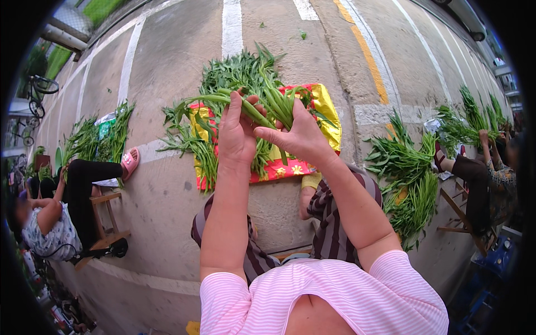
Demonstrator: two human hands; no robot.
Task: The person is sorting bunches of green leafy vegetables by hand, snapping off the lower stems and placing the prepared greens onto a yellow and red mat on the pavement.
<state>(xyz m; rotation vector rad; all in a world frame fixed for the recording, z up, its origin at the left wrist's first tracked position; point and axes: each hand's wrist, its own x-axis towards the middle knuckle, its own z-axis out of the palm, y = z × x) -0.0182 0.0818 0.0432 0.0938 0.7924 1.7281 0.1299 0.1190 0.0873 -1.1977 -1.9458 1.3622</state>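
Above a red and gold sheet (pixel 329 117) on the ground, both my hands are raised close together. My right hand (pixel 301 137) grips a bunch of water spinach (pixel 277 106), its thumb reaching left across the stems. Closed round a few thick green stalks (pixel 254 113) is my left hand (pixel 237 139), palm turned up. The two lots of stems meet between my hands. Beyond them a leafy heap of water spinach (pixel 226 75) lies over the sheet's far edge. More long greens (pixel 206 162) spread over the sheet's left side.
Another pile of greens (pixel 413 190) lies on the concrete to my right. At the left, a seated person (pixel 50 223) on a wooden stool (pixel 106 240) sits near more greens (pixel 84 139). Someone at the right (pixel 474 178) handles stalks too. Painted lines (pixel 231 28) cross the ground.
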